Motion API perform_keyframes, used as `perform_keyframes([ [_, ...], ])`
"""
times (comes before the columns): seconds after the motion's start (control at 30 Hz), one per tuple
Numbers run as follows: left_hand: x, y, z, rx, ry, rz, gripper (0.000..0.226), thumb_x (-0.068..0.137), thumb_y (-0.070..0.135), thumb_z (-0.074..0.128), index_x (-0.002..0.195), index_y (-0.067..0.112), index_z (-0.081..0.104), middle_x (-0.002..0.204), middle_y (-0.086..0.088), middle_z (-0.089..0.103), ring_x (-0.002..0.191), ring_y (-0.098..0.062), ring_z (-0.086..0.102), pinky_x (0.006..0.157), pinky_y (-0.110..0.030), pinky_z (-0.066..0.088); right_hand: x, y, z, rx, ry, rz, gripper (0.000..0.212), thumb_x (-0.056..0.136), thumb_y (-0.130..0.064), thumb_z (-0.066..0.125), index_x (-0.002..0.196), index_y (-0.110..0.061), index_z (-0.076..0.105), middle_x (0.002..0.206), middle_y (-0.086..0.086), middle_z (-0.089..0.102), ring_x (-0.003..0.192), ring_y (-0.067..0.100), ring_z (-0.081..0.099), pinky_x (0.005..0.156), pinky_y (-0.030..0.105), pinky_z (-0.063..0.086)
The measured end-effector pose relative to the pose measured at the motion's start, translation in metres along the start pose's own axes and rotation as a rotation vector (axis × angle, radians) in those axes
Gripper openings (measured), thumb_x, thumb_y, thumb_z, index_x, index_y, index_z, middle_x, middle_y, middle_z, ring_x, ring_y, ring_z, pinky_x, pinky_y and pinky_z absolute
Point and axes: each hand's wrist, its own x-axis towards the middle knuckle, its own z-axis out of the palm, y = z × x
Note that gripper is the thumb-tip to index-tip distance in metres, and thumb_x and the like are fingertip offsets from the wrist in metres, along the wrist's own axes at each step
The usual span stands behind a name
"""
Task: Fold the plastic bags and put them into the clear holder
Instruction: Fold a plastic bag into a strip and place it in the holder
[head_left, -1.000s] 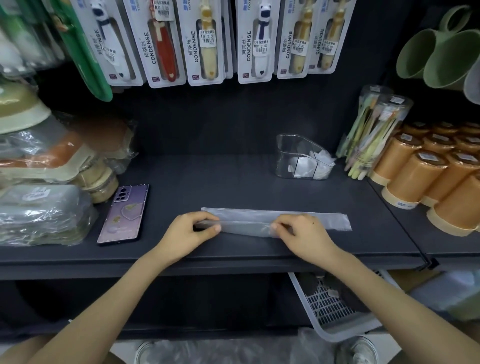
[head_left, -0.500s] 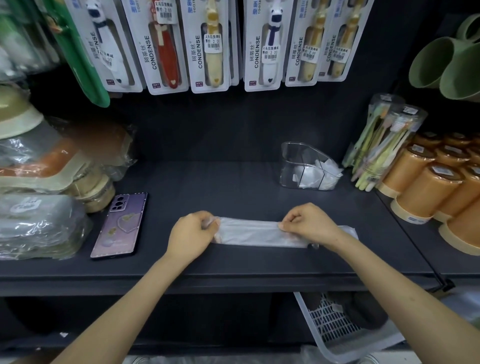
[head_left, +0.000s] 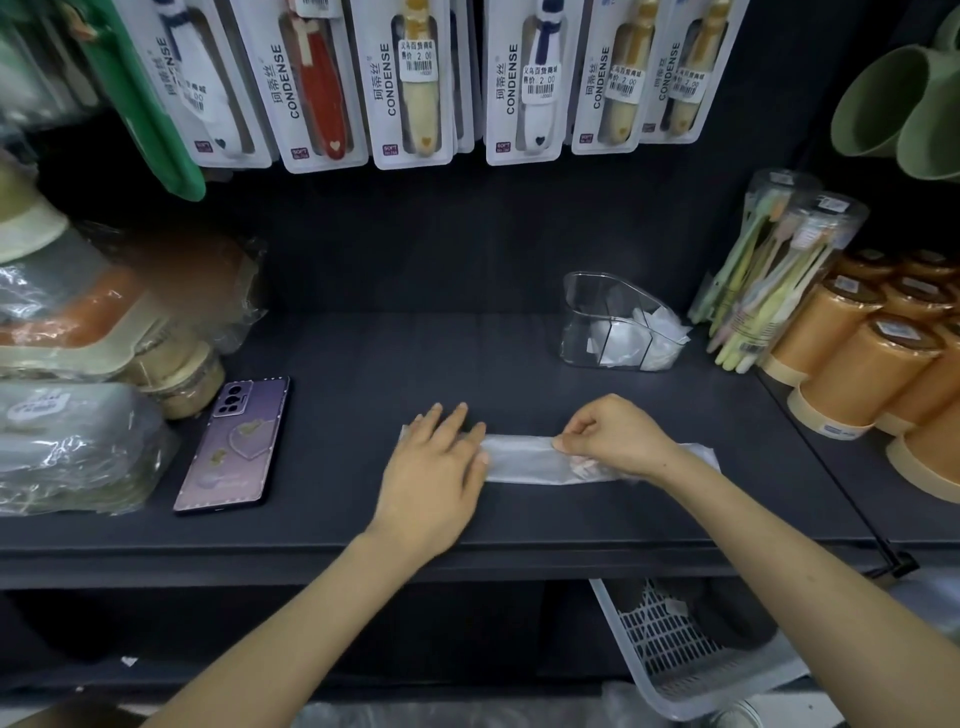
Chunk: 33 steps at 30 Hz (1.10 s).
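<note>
Where the dark matte shelf (head_left: 415, 358) runs across a shop display, a plastic bag (head_left: 524, 460) lies near its front edge, folded into a long narrow strip set left to right. The left hand (head_left: 434, 462) lies flat on the strip's left end, fingers straight and slightly spread, pressing it down. The right hand (head_left: 613, 441) is curled over the right part and pinches the strip's far edge between thumb and forefinger.

The clear holder (head_left: 587, 322) stands well behind the bag, towards the back right, with folded white bags (head_left: 623, 338) inside. A purple phone (head_left: 234, 444) lies flat to the left, beside wrapped goods (head_left: 67, 447). Orange cups (head_left: 852, 364) and tubes of toothbrushes (head_left: 769, 270) crowd the right side. Carded toothbrush packs (head_left: 415, 83) hang on the back wall; green mugs (head_left: 893, 104) hang at upper right. A white slotted basket (head_left: 675, 660) sits below the shelf.
</note>
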Motion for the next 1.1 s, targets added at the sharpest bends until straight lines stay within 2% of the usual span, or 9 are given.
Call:
perform_keyframes([
  [0.13,0.001,0.005,0.014,0.088,-0.180,-0.157,0.081,0.081,0.054,-0.020,0.154,0.026,0.002,0.162,-0.012,0.000,0.149,-0.027,-0.005,0.117,-0.035,-0.010,-0.003,-0.003,0.000,0.010,-0.001,-0.010,0.019,0.084,-0.030,0.070,0.066,-0.024,0.068,0.051,-0.018,0.059,0.071,0.021,0.067,0.065,0.033,0.054],
  [0.23,0.002,0.003,0.017,0.114,-0.195,-0.182,0.059,0.099,0.051,0.001,0.153,0.028,-0.004,0.162,-0.010,-0.006,0.148,-0.026,-0.010,0.120,-0.037,-0.008,-0.003,-0.002,-0.002,0.032,-0.014,0.009,0.019,0.084,-0.031,0.070,0.067,-0.024,0.067,0.055,-0.013,0.063,0.063,0.025,0.065,0.056,0.036,0.055],
  [0.33,0.002,0.003,0.017,0.121,-0.228,-0.178,0.058,0.101,0.052,0.010,0.153,0.032,-0.004,0.161,-0.008,-0.010,0.148,-0.024,-0.013,0.121,-0.038,-0.007,-0.007,-0.001,-0.003,0.112,0.039,-0.027,0.007,0.084,-0.028,0.070,0.090,-0.024,0.070,0.073,-0.007,0.068,0.074,0.018,0.065,0.078,0.039,0.056],
  [0.4,0.003,0.004,0.017,0.113,-0.241,-0.187,0.059,0.100,0.054,0.013,0.153,0.033,-0.004,0.161,-0.007,-0.011,0.148,-0.024,-0.015,0.120,-0.039,-0.008,-0.014,-0.004,0.004,-0.026,0.257,-0.130,0.028,0.087,-0.027,0.066,0.114,-0.025,0.068,0.093,-0.008,0.070,0.090,0.016,0.063,0.085,0.031,0.049],
  [0.5,0.003,0.003,0.018,0.119,-0.243,-0.183,0.063,0.096,0.061,0.009,0.152,0.036,-0.004,0.161,-0.006,-0.012,0.147,-0.024,-0.016,0.120,-0.038,-0.010,-0.023,-0.017,0.034,-0.399,0.555,-0.411,0.033,0.081,-0.023,0.061,0.112,-0.018,0.071,0.110,0.003,0.071,0.102,0.025,0.067,0.096,0.043,0.047],
  [0.6,0.003,0.003,0.019,0.121,-0.238,-0.177,0.082,0.075,0.069,-0.012,0.151,0.038,-0.006,0.161,-0.006,-0.012,0.147,-0.024,-0.016,0.119,-0.038,-0.011,-0.023,-0.027,0.063,-0.618,0.341,-0.448,0.051,0.086,-0.033,0.035,0.117,-0.012,0.069,0.122,0.008,0.067,0.115,0.026,0.062,0.105,0.056,0.033],
  [0.73,0.005,0.004,0.016,0.135,-0.248,-0.179,0.066,0.091,0.065,0.003,0.151,0.039,-0.005,0.161,-0.006,-0.012,0.147,-0.024,-0.016,0.119,-0.038,-0.011,-0.035,-0.001,0.060,-0.598,0.133,-0.235,0.088,0.078,-0.051,-0.018,0.153,-0.020,0.014,0.160,0.000,0.014,0.148,0.017,0.009,0.113,0.046,-0.017],
  [0.93,0.004,0.004,0.016,0.163,-0.257,-0.166,0.062,0.094,0.061,0.003,0.152,0.039,-0.006,0.161,-0.007,-0.012,0.148,-0.025,-0.015,0.120,-0.039,-0.011,-0.065,0.060,0.021,-0.679,0.156,0.011,0.119,0.055,-0.061,-0.051,0.154,-0.023,0.003,0.161,-0.009,0.004,0.148,0.011,-0.002,0.116,0.047,-0.015],
  [1.1,0.005,0.005,0.015,0.172,-0.262,-0.171,0.061,0.095,0.061,0.004,0.151,0.038,-0.006,0.161,-0.007,-0.012,0.148,-0.025,-0.015,0.120,-0.038,-0.010,-0.057,0.017,0.033,-0.618,0.235,-0.158,0.092,0.091,-0.054,-0.021,0.145,-0.010,0.039,0.149,0.008,0.040,0.140,0.026,0.035,0.114,0.050,0.000],
])
